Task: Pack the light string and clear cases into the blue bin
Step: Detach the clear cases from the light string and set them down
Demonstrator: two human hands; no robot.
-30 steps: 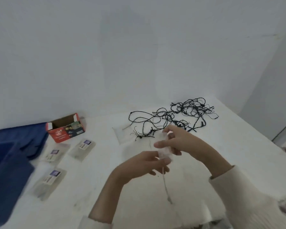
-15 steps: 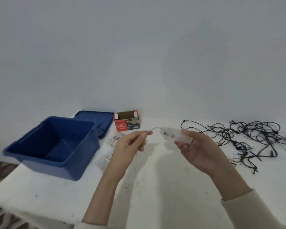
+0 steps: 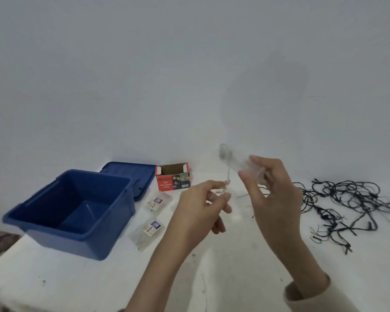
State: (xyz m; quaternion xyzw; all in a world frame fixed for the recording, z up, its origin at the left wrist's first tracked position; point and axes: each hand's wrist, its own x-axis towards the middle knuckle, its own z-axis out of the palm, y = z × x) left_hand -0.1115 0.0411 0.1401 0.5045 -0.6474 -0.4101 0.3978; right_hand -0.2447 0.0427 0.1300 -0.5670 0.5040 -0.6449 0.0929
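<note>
My right hand (image 3: 271, 194) holds a clear case (image 3: 233, 161) tilted up above the table. A thin clear wire (image 3: 228, 179) hangs from the case down to my left hand (image 3: 203, 207), which pinches it in a small coil. The open blue bin (image 3: 61, 215) stands empty at the left. Two more clear cases with labels lie right of the bin, one farther back (image 3: 157, 202) and one nearer (image 3: 148, 233). A tangled black light string (image 3: 347, 201) lies on the table at the right.
The bin's blue lid (image 3: 133, 176) lies behind the bin. A small red cardboard box (image 3: 173, 180), open at the top, stands by the wall. The white table (image 3: 77, 282) ends at the left, where a patterned floor shows.
The view swung left, bringing the blue bin fully into sight. My right hand raised the clear case higher, and my left hand gathered the wire below it.
</note>
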